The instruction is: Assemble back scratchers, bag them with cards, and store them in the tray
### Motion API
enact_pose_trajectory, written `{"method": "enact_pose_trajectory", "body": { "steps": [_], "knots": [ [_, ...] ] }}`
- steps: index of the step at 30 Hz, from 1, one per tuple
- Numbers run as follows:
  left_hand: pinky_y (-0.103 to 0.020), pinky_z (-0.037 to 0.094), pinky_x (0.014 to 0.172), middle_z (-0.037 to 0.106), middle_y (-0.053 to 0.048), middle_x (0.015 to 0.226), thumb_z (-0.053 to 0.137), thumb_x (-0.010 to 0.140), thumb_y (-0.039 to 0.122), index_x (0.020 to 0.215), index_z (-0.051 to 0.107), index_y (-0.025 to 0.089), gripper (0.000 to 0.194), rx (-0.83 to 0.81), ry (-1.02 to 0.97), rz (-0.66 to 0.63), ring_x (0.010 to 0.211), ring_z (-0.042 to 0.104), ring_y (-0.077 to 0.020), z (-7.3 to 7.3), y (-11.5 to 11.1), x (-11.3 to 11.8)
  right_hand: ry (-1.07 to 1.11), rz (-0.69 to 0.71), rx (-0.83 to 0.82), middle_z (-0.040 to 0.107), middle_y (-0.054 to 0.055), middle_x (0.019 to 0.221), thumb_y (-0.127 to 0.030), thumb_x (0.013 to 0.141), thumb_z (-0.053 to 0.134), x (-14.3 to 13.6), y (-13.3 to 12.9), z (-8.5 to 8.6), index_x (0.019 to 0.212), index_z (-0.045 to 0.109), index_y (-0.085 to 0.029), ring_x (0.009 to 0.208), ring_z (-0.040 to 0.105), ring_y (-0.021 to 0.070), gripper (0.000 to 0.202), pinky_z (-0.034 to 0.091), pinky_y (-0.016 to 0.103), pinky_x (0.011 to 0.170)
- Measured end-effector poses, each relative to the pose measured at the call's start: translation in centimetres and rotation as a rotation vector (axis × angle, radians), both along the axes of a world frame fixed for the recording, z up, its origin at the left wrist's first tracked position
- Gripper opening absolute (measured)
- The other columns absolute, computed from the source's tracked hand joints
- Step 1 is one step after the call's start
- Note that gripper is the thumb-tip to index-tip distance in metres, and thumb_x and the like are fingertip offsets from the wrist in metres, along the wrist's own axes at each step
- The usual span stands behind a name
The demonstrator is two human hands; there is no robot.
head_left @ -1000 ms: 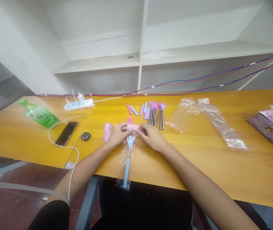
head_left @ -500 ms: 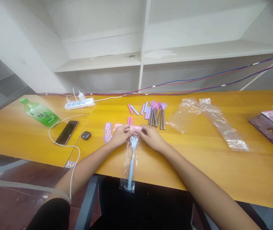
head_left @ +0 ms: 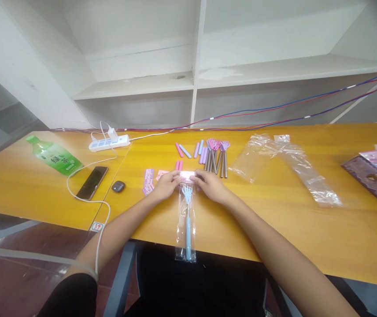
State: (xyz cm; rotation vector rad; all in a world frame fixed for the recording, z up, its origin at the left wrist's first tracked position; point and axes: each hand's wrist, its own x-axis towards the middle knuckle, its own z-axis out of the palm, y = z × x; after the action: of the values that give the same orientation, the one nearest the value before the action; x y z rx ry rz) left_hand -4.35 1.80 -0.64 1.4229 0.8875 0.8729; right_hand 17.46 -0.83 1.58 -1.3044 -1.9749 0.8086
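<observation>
A light blue back scratcher [head_left: 188,235] with a hand-shaped head lies inside a clear plastic bag [head_left: 179,246], its lower end past the table's front edge. At the bag's top is a pink header card [head_left: 187,175], shiny with glare. My left hand [head_left: 168,185] pinches the card's left end, and my right hand [head_left: 211,185] grips its right end. Printed cards [head_left: 149,178] lie just left of my left hand. Beyond my hands are two pink grip sleeves [head_left: 179,165] and several back scratchers [head_left: 219,156] with pink and purple heads and dark metallic handles.
Purple and blue sleeves [head_left: 203,154] lie near the back. Empty clear bags [head_left: 310,176] spread to the right, beside a patterned box [head_left: 373,180]. On the left are a green bottle [head_left: 56,155], a phone [head_left: 92,182], a small black case [head_left: 118,186], a power strip [head_left: 109,143] and a white cable [head_left: 109,211].
The bag with the blue back scratcher has swung from a slant to nearly straight, its lower end moving right. The header card now tilts and catches the light. Both hands keep their hold.
</observation>
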Motion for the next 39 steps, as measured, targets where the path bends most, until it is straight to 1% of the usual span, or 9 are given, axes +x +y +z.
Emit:
{"method": "enact_pose_trajectory", "body": {
  "steps": [9,12,15,17,21,23,26,32,39],
  "knots": [
    [-0.033,0.060,0.078,0.070,-0.004,0.085,0.079,0.085,0.042,0.101,0.065,0.014,0.034,-0.178,-0.061,-0.055,0.075,0.071,-0.0157,0.7,-0.5,0.2,0.004,0.045,-0.039,0.063,-0.002,0.067,-0.032,0.105,0.048,0.7,0.7,-0.8,0.077,0.050,-0.023,0.068,0.060,0.0178,0.030,0.042,0.029,0.071],
    [-0.029,0.060,0.072,0.063,0.002,0.073,0.080,0.084,0.036,0.094,0.062,0.015,0.029,-0.188,-0.050,0.023,0.067,0.067,-0.0124,0.3,-0.5,0.3,-0.066,0.027,-0.032,0.066,0.000,0.073,-0.026,0.104,0.046,1.0,1.0,-0.8,0.083,0.056,-0.022,0.073,0.062,0.0177,0.024,0.043,0.029,0.076],
    [-0.025,0.058,0.067,0.060,0.002,0.071,0.080,0.083,0.035,0.087,0.060,0.016,0.028,-0.173,-0.047,0.154,0.066,0.065,-0.0113,0.2,-0.3,0.3,-0.168,-0.108,0.036,0.072,0.005,0.093,-0.026,0.103,0.049,1.1,0.5,0.7,0.093,0.062,-0.020,0.087,0.065,0.0193,0.017,0.044,0.029,0.081],
    [-0.024,0.057,0.065,0.065,0.000,0.077,0.079,0.082,0.037,0.088,0.060,0.016,0.029,-0.160,-0.081,0.225,0.067,0.066,-0.0117,0.5,-0.1,0.1,-0.246,-0.164,0.009,0.073,0.008,0.100,-0.038,0.105,0.048,0.6,-0.7,2.6,0.097,0.063,-0.020,0.090,0.066,0.0215,0.025,0.044,0.030,0.079],
    [-0.024,0.056,0.064,0.067,0.000,0.079,0.078,0.081,0.038,0.088,0.058,0.017,0.030,-0.122,-0.198,0.314,0.064,0.066,-0.0109,1.4,0.1,-0.3,-0.500,-0.080,-0.111,0.074,0.014,0.106,-0.063,0.098,0.056,-1.7,-4.9,5.5,0.110,0.063,-0.018,0.089,0.070,0.0272,0.047,0.044,0.032,0.072],
    [-0.024,0.057,0.064,0.070,-0.001,0.081,0.078,0.079,0.036,0.089,0.057,0.017,0.030,-0.135,-0.253,0.330,0.067,0.068,-0.0121,2.0,0.2,-0.4,-0.622,-0.059,-0.129,0.073,0.015,0.110,-0.056,0.095,0.066,-2.7,-7.1,5.6,0.114,0.061,-0.017,0.087,0.070,0.0286,0.044,0.044,0.033,0.069],
    [-0.026,0.058,0.064,0.076,-0.007,0.093,0.078,0.078,0.036,0.097,0.059,0.017,0.033,-0.211,-0.270,0.289,0.074,0.074,-0.0169,2.8,0.0,-0.5,-0.697,-0.109,-0.085,0.070,0.013,0.111,-0.033,0.101,0.060,-2.8,-9.7,3.9,0.119,0.059,-0.017,0.091,0.071,0.0273,0.024,0.045,0.032,0.068],
    [-0.034,0.064,0.075,0.078,-0.008,0.090,0.075,0.079,0.032,0.094,0.060,0.015,0.027,-0.243,-0.240,0.153,0.079,0.078,-0.0217,3.3,-0.7,-0.3,-0.688,-0.331,0.093,0.069,0.012,0.111,-0.035,0.110,0.041,3.1,-12.5,0.4,0.125,0.062,-0.021,0.100,0.068,0.0269,0.029,0.049,0.033,0.071],
    [-0.036,0.064,0.070,0.078,-0.011,0.085,0.066,0.087,0.032,0.096,0.058,0.016,0.021,-0.227,-0.152,0.061,0.072,0.079,-0.0230,2.6,-0.9,0.0,-0.692,-0.746,0.296,0.072,0.014,0.115,-0.046,0.106,0.041,14.7,-14.5,0.5,0.130,0.067,-0.024,0.100,0.069,0.0297,0.041,0.050,0.036,0.071]
  ]
}}
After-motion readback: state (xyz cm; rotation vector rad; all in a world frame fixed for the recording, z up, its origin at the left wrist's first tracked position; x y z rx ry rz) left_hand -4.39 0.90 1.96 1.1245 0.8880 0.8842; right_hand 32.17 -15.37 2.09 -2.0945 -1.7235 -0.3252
